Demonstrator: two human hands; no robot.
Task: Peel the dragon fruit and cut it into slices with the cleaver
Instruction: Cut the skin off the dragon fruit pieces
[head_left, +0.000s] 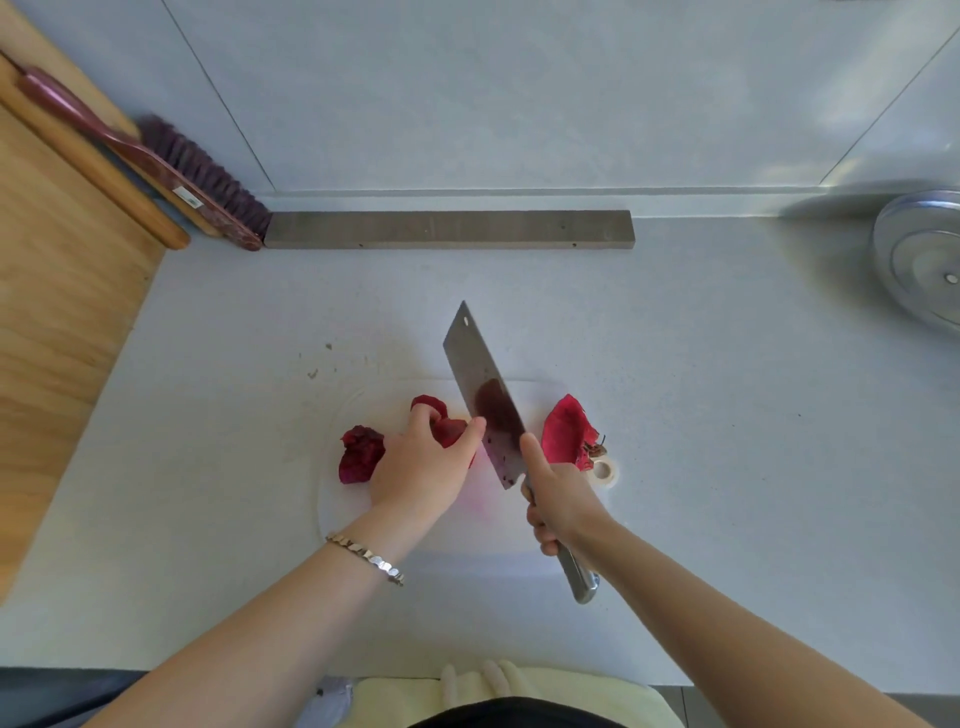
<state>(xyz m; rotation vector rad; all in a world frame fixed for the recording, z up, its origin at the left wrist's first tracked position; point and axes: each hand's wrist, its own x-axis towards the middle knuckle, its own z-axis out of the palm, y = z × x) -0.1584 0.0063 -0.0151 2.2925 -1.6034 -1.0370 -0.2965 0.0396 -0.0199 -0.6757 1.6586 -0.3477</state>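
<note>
A dark red piece of dragon fruit is held on the translucent white plastic cutting board, near the front middle of the pale grey counter. It is gripped by the left hand, whose fingers are curled round it from above, with the thumb just beside the blade. The broad steel cleaver is held by the right hand. That hand's fingers are clamped round the metal handle, and the blade is tilted with its edge at the fruit's right side. A dark red chunk lies left of the left hand, and a pink slab of peel lies at the board's right edge. A silver link bracelet is worn on the left wrist.
</note>
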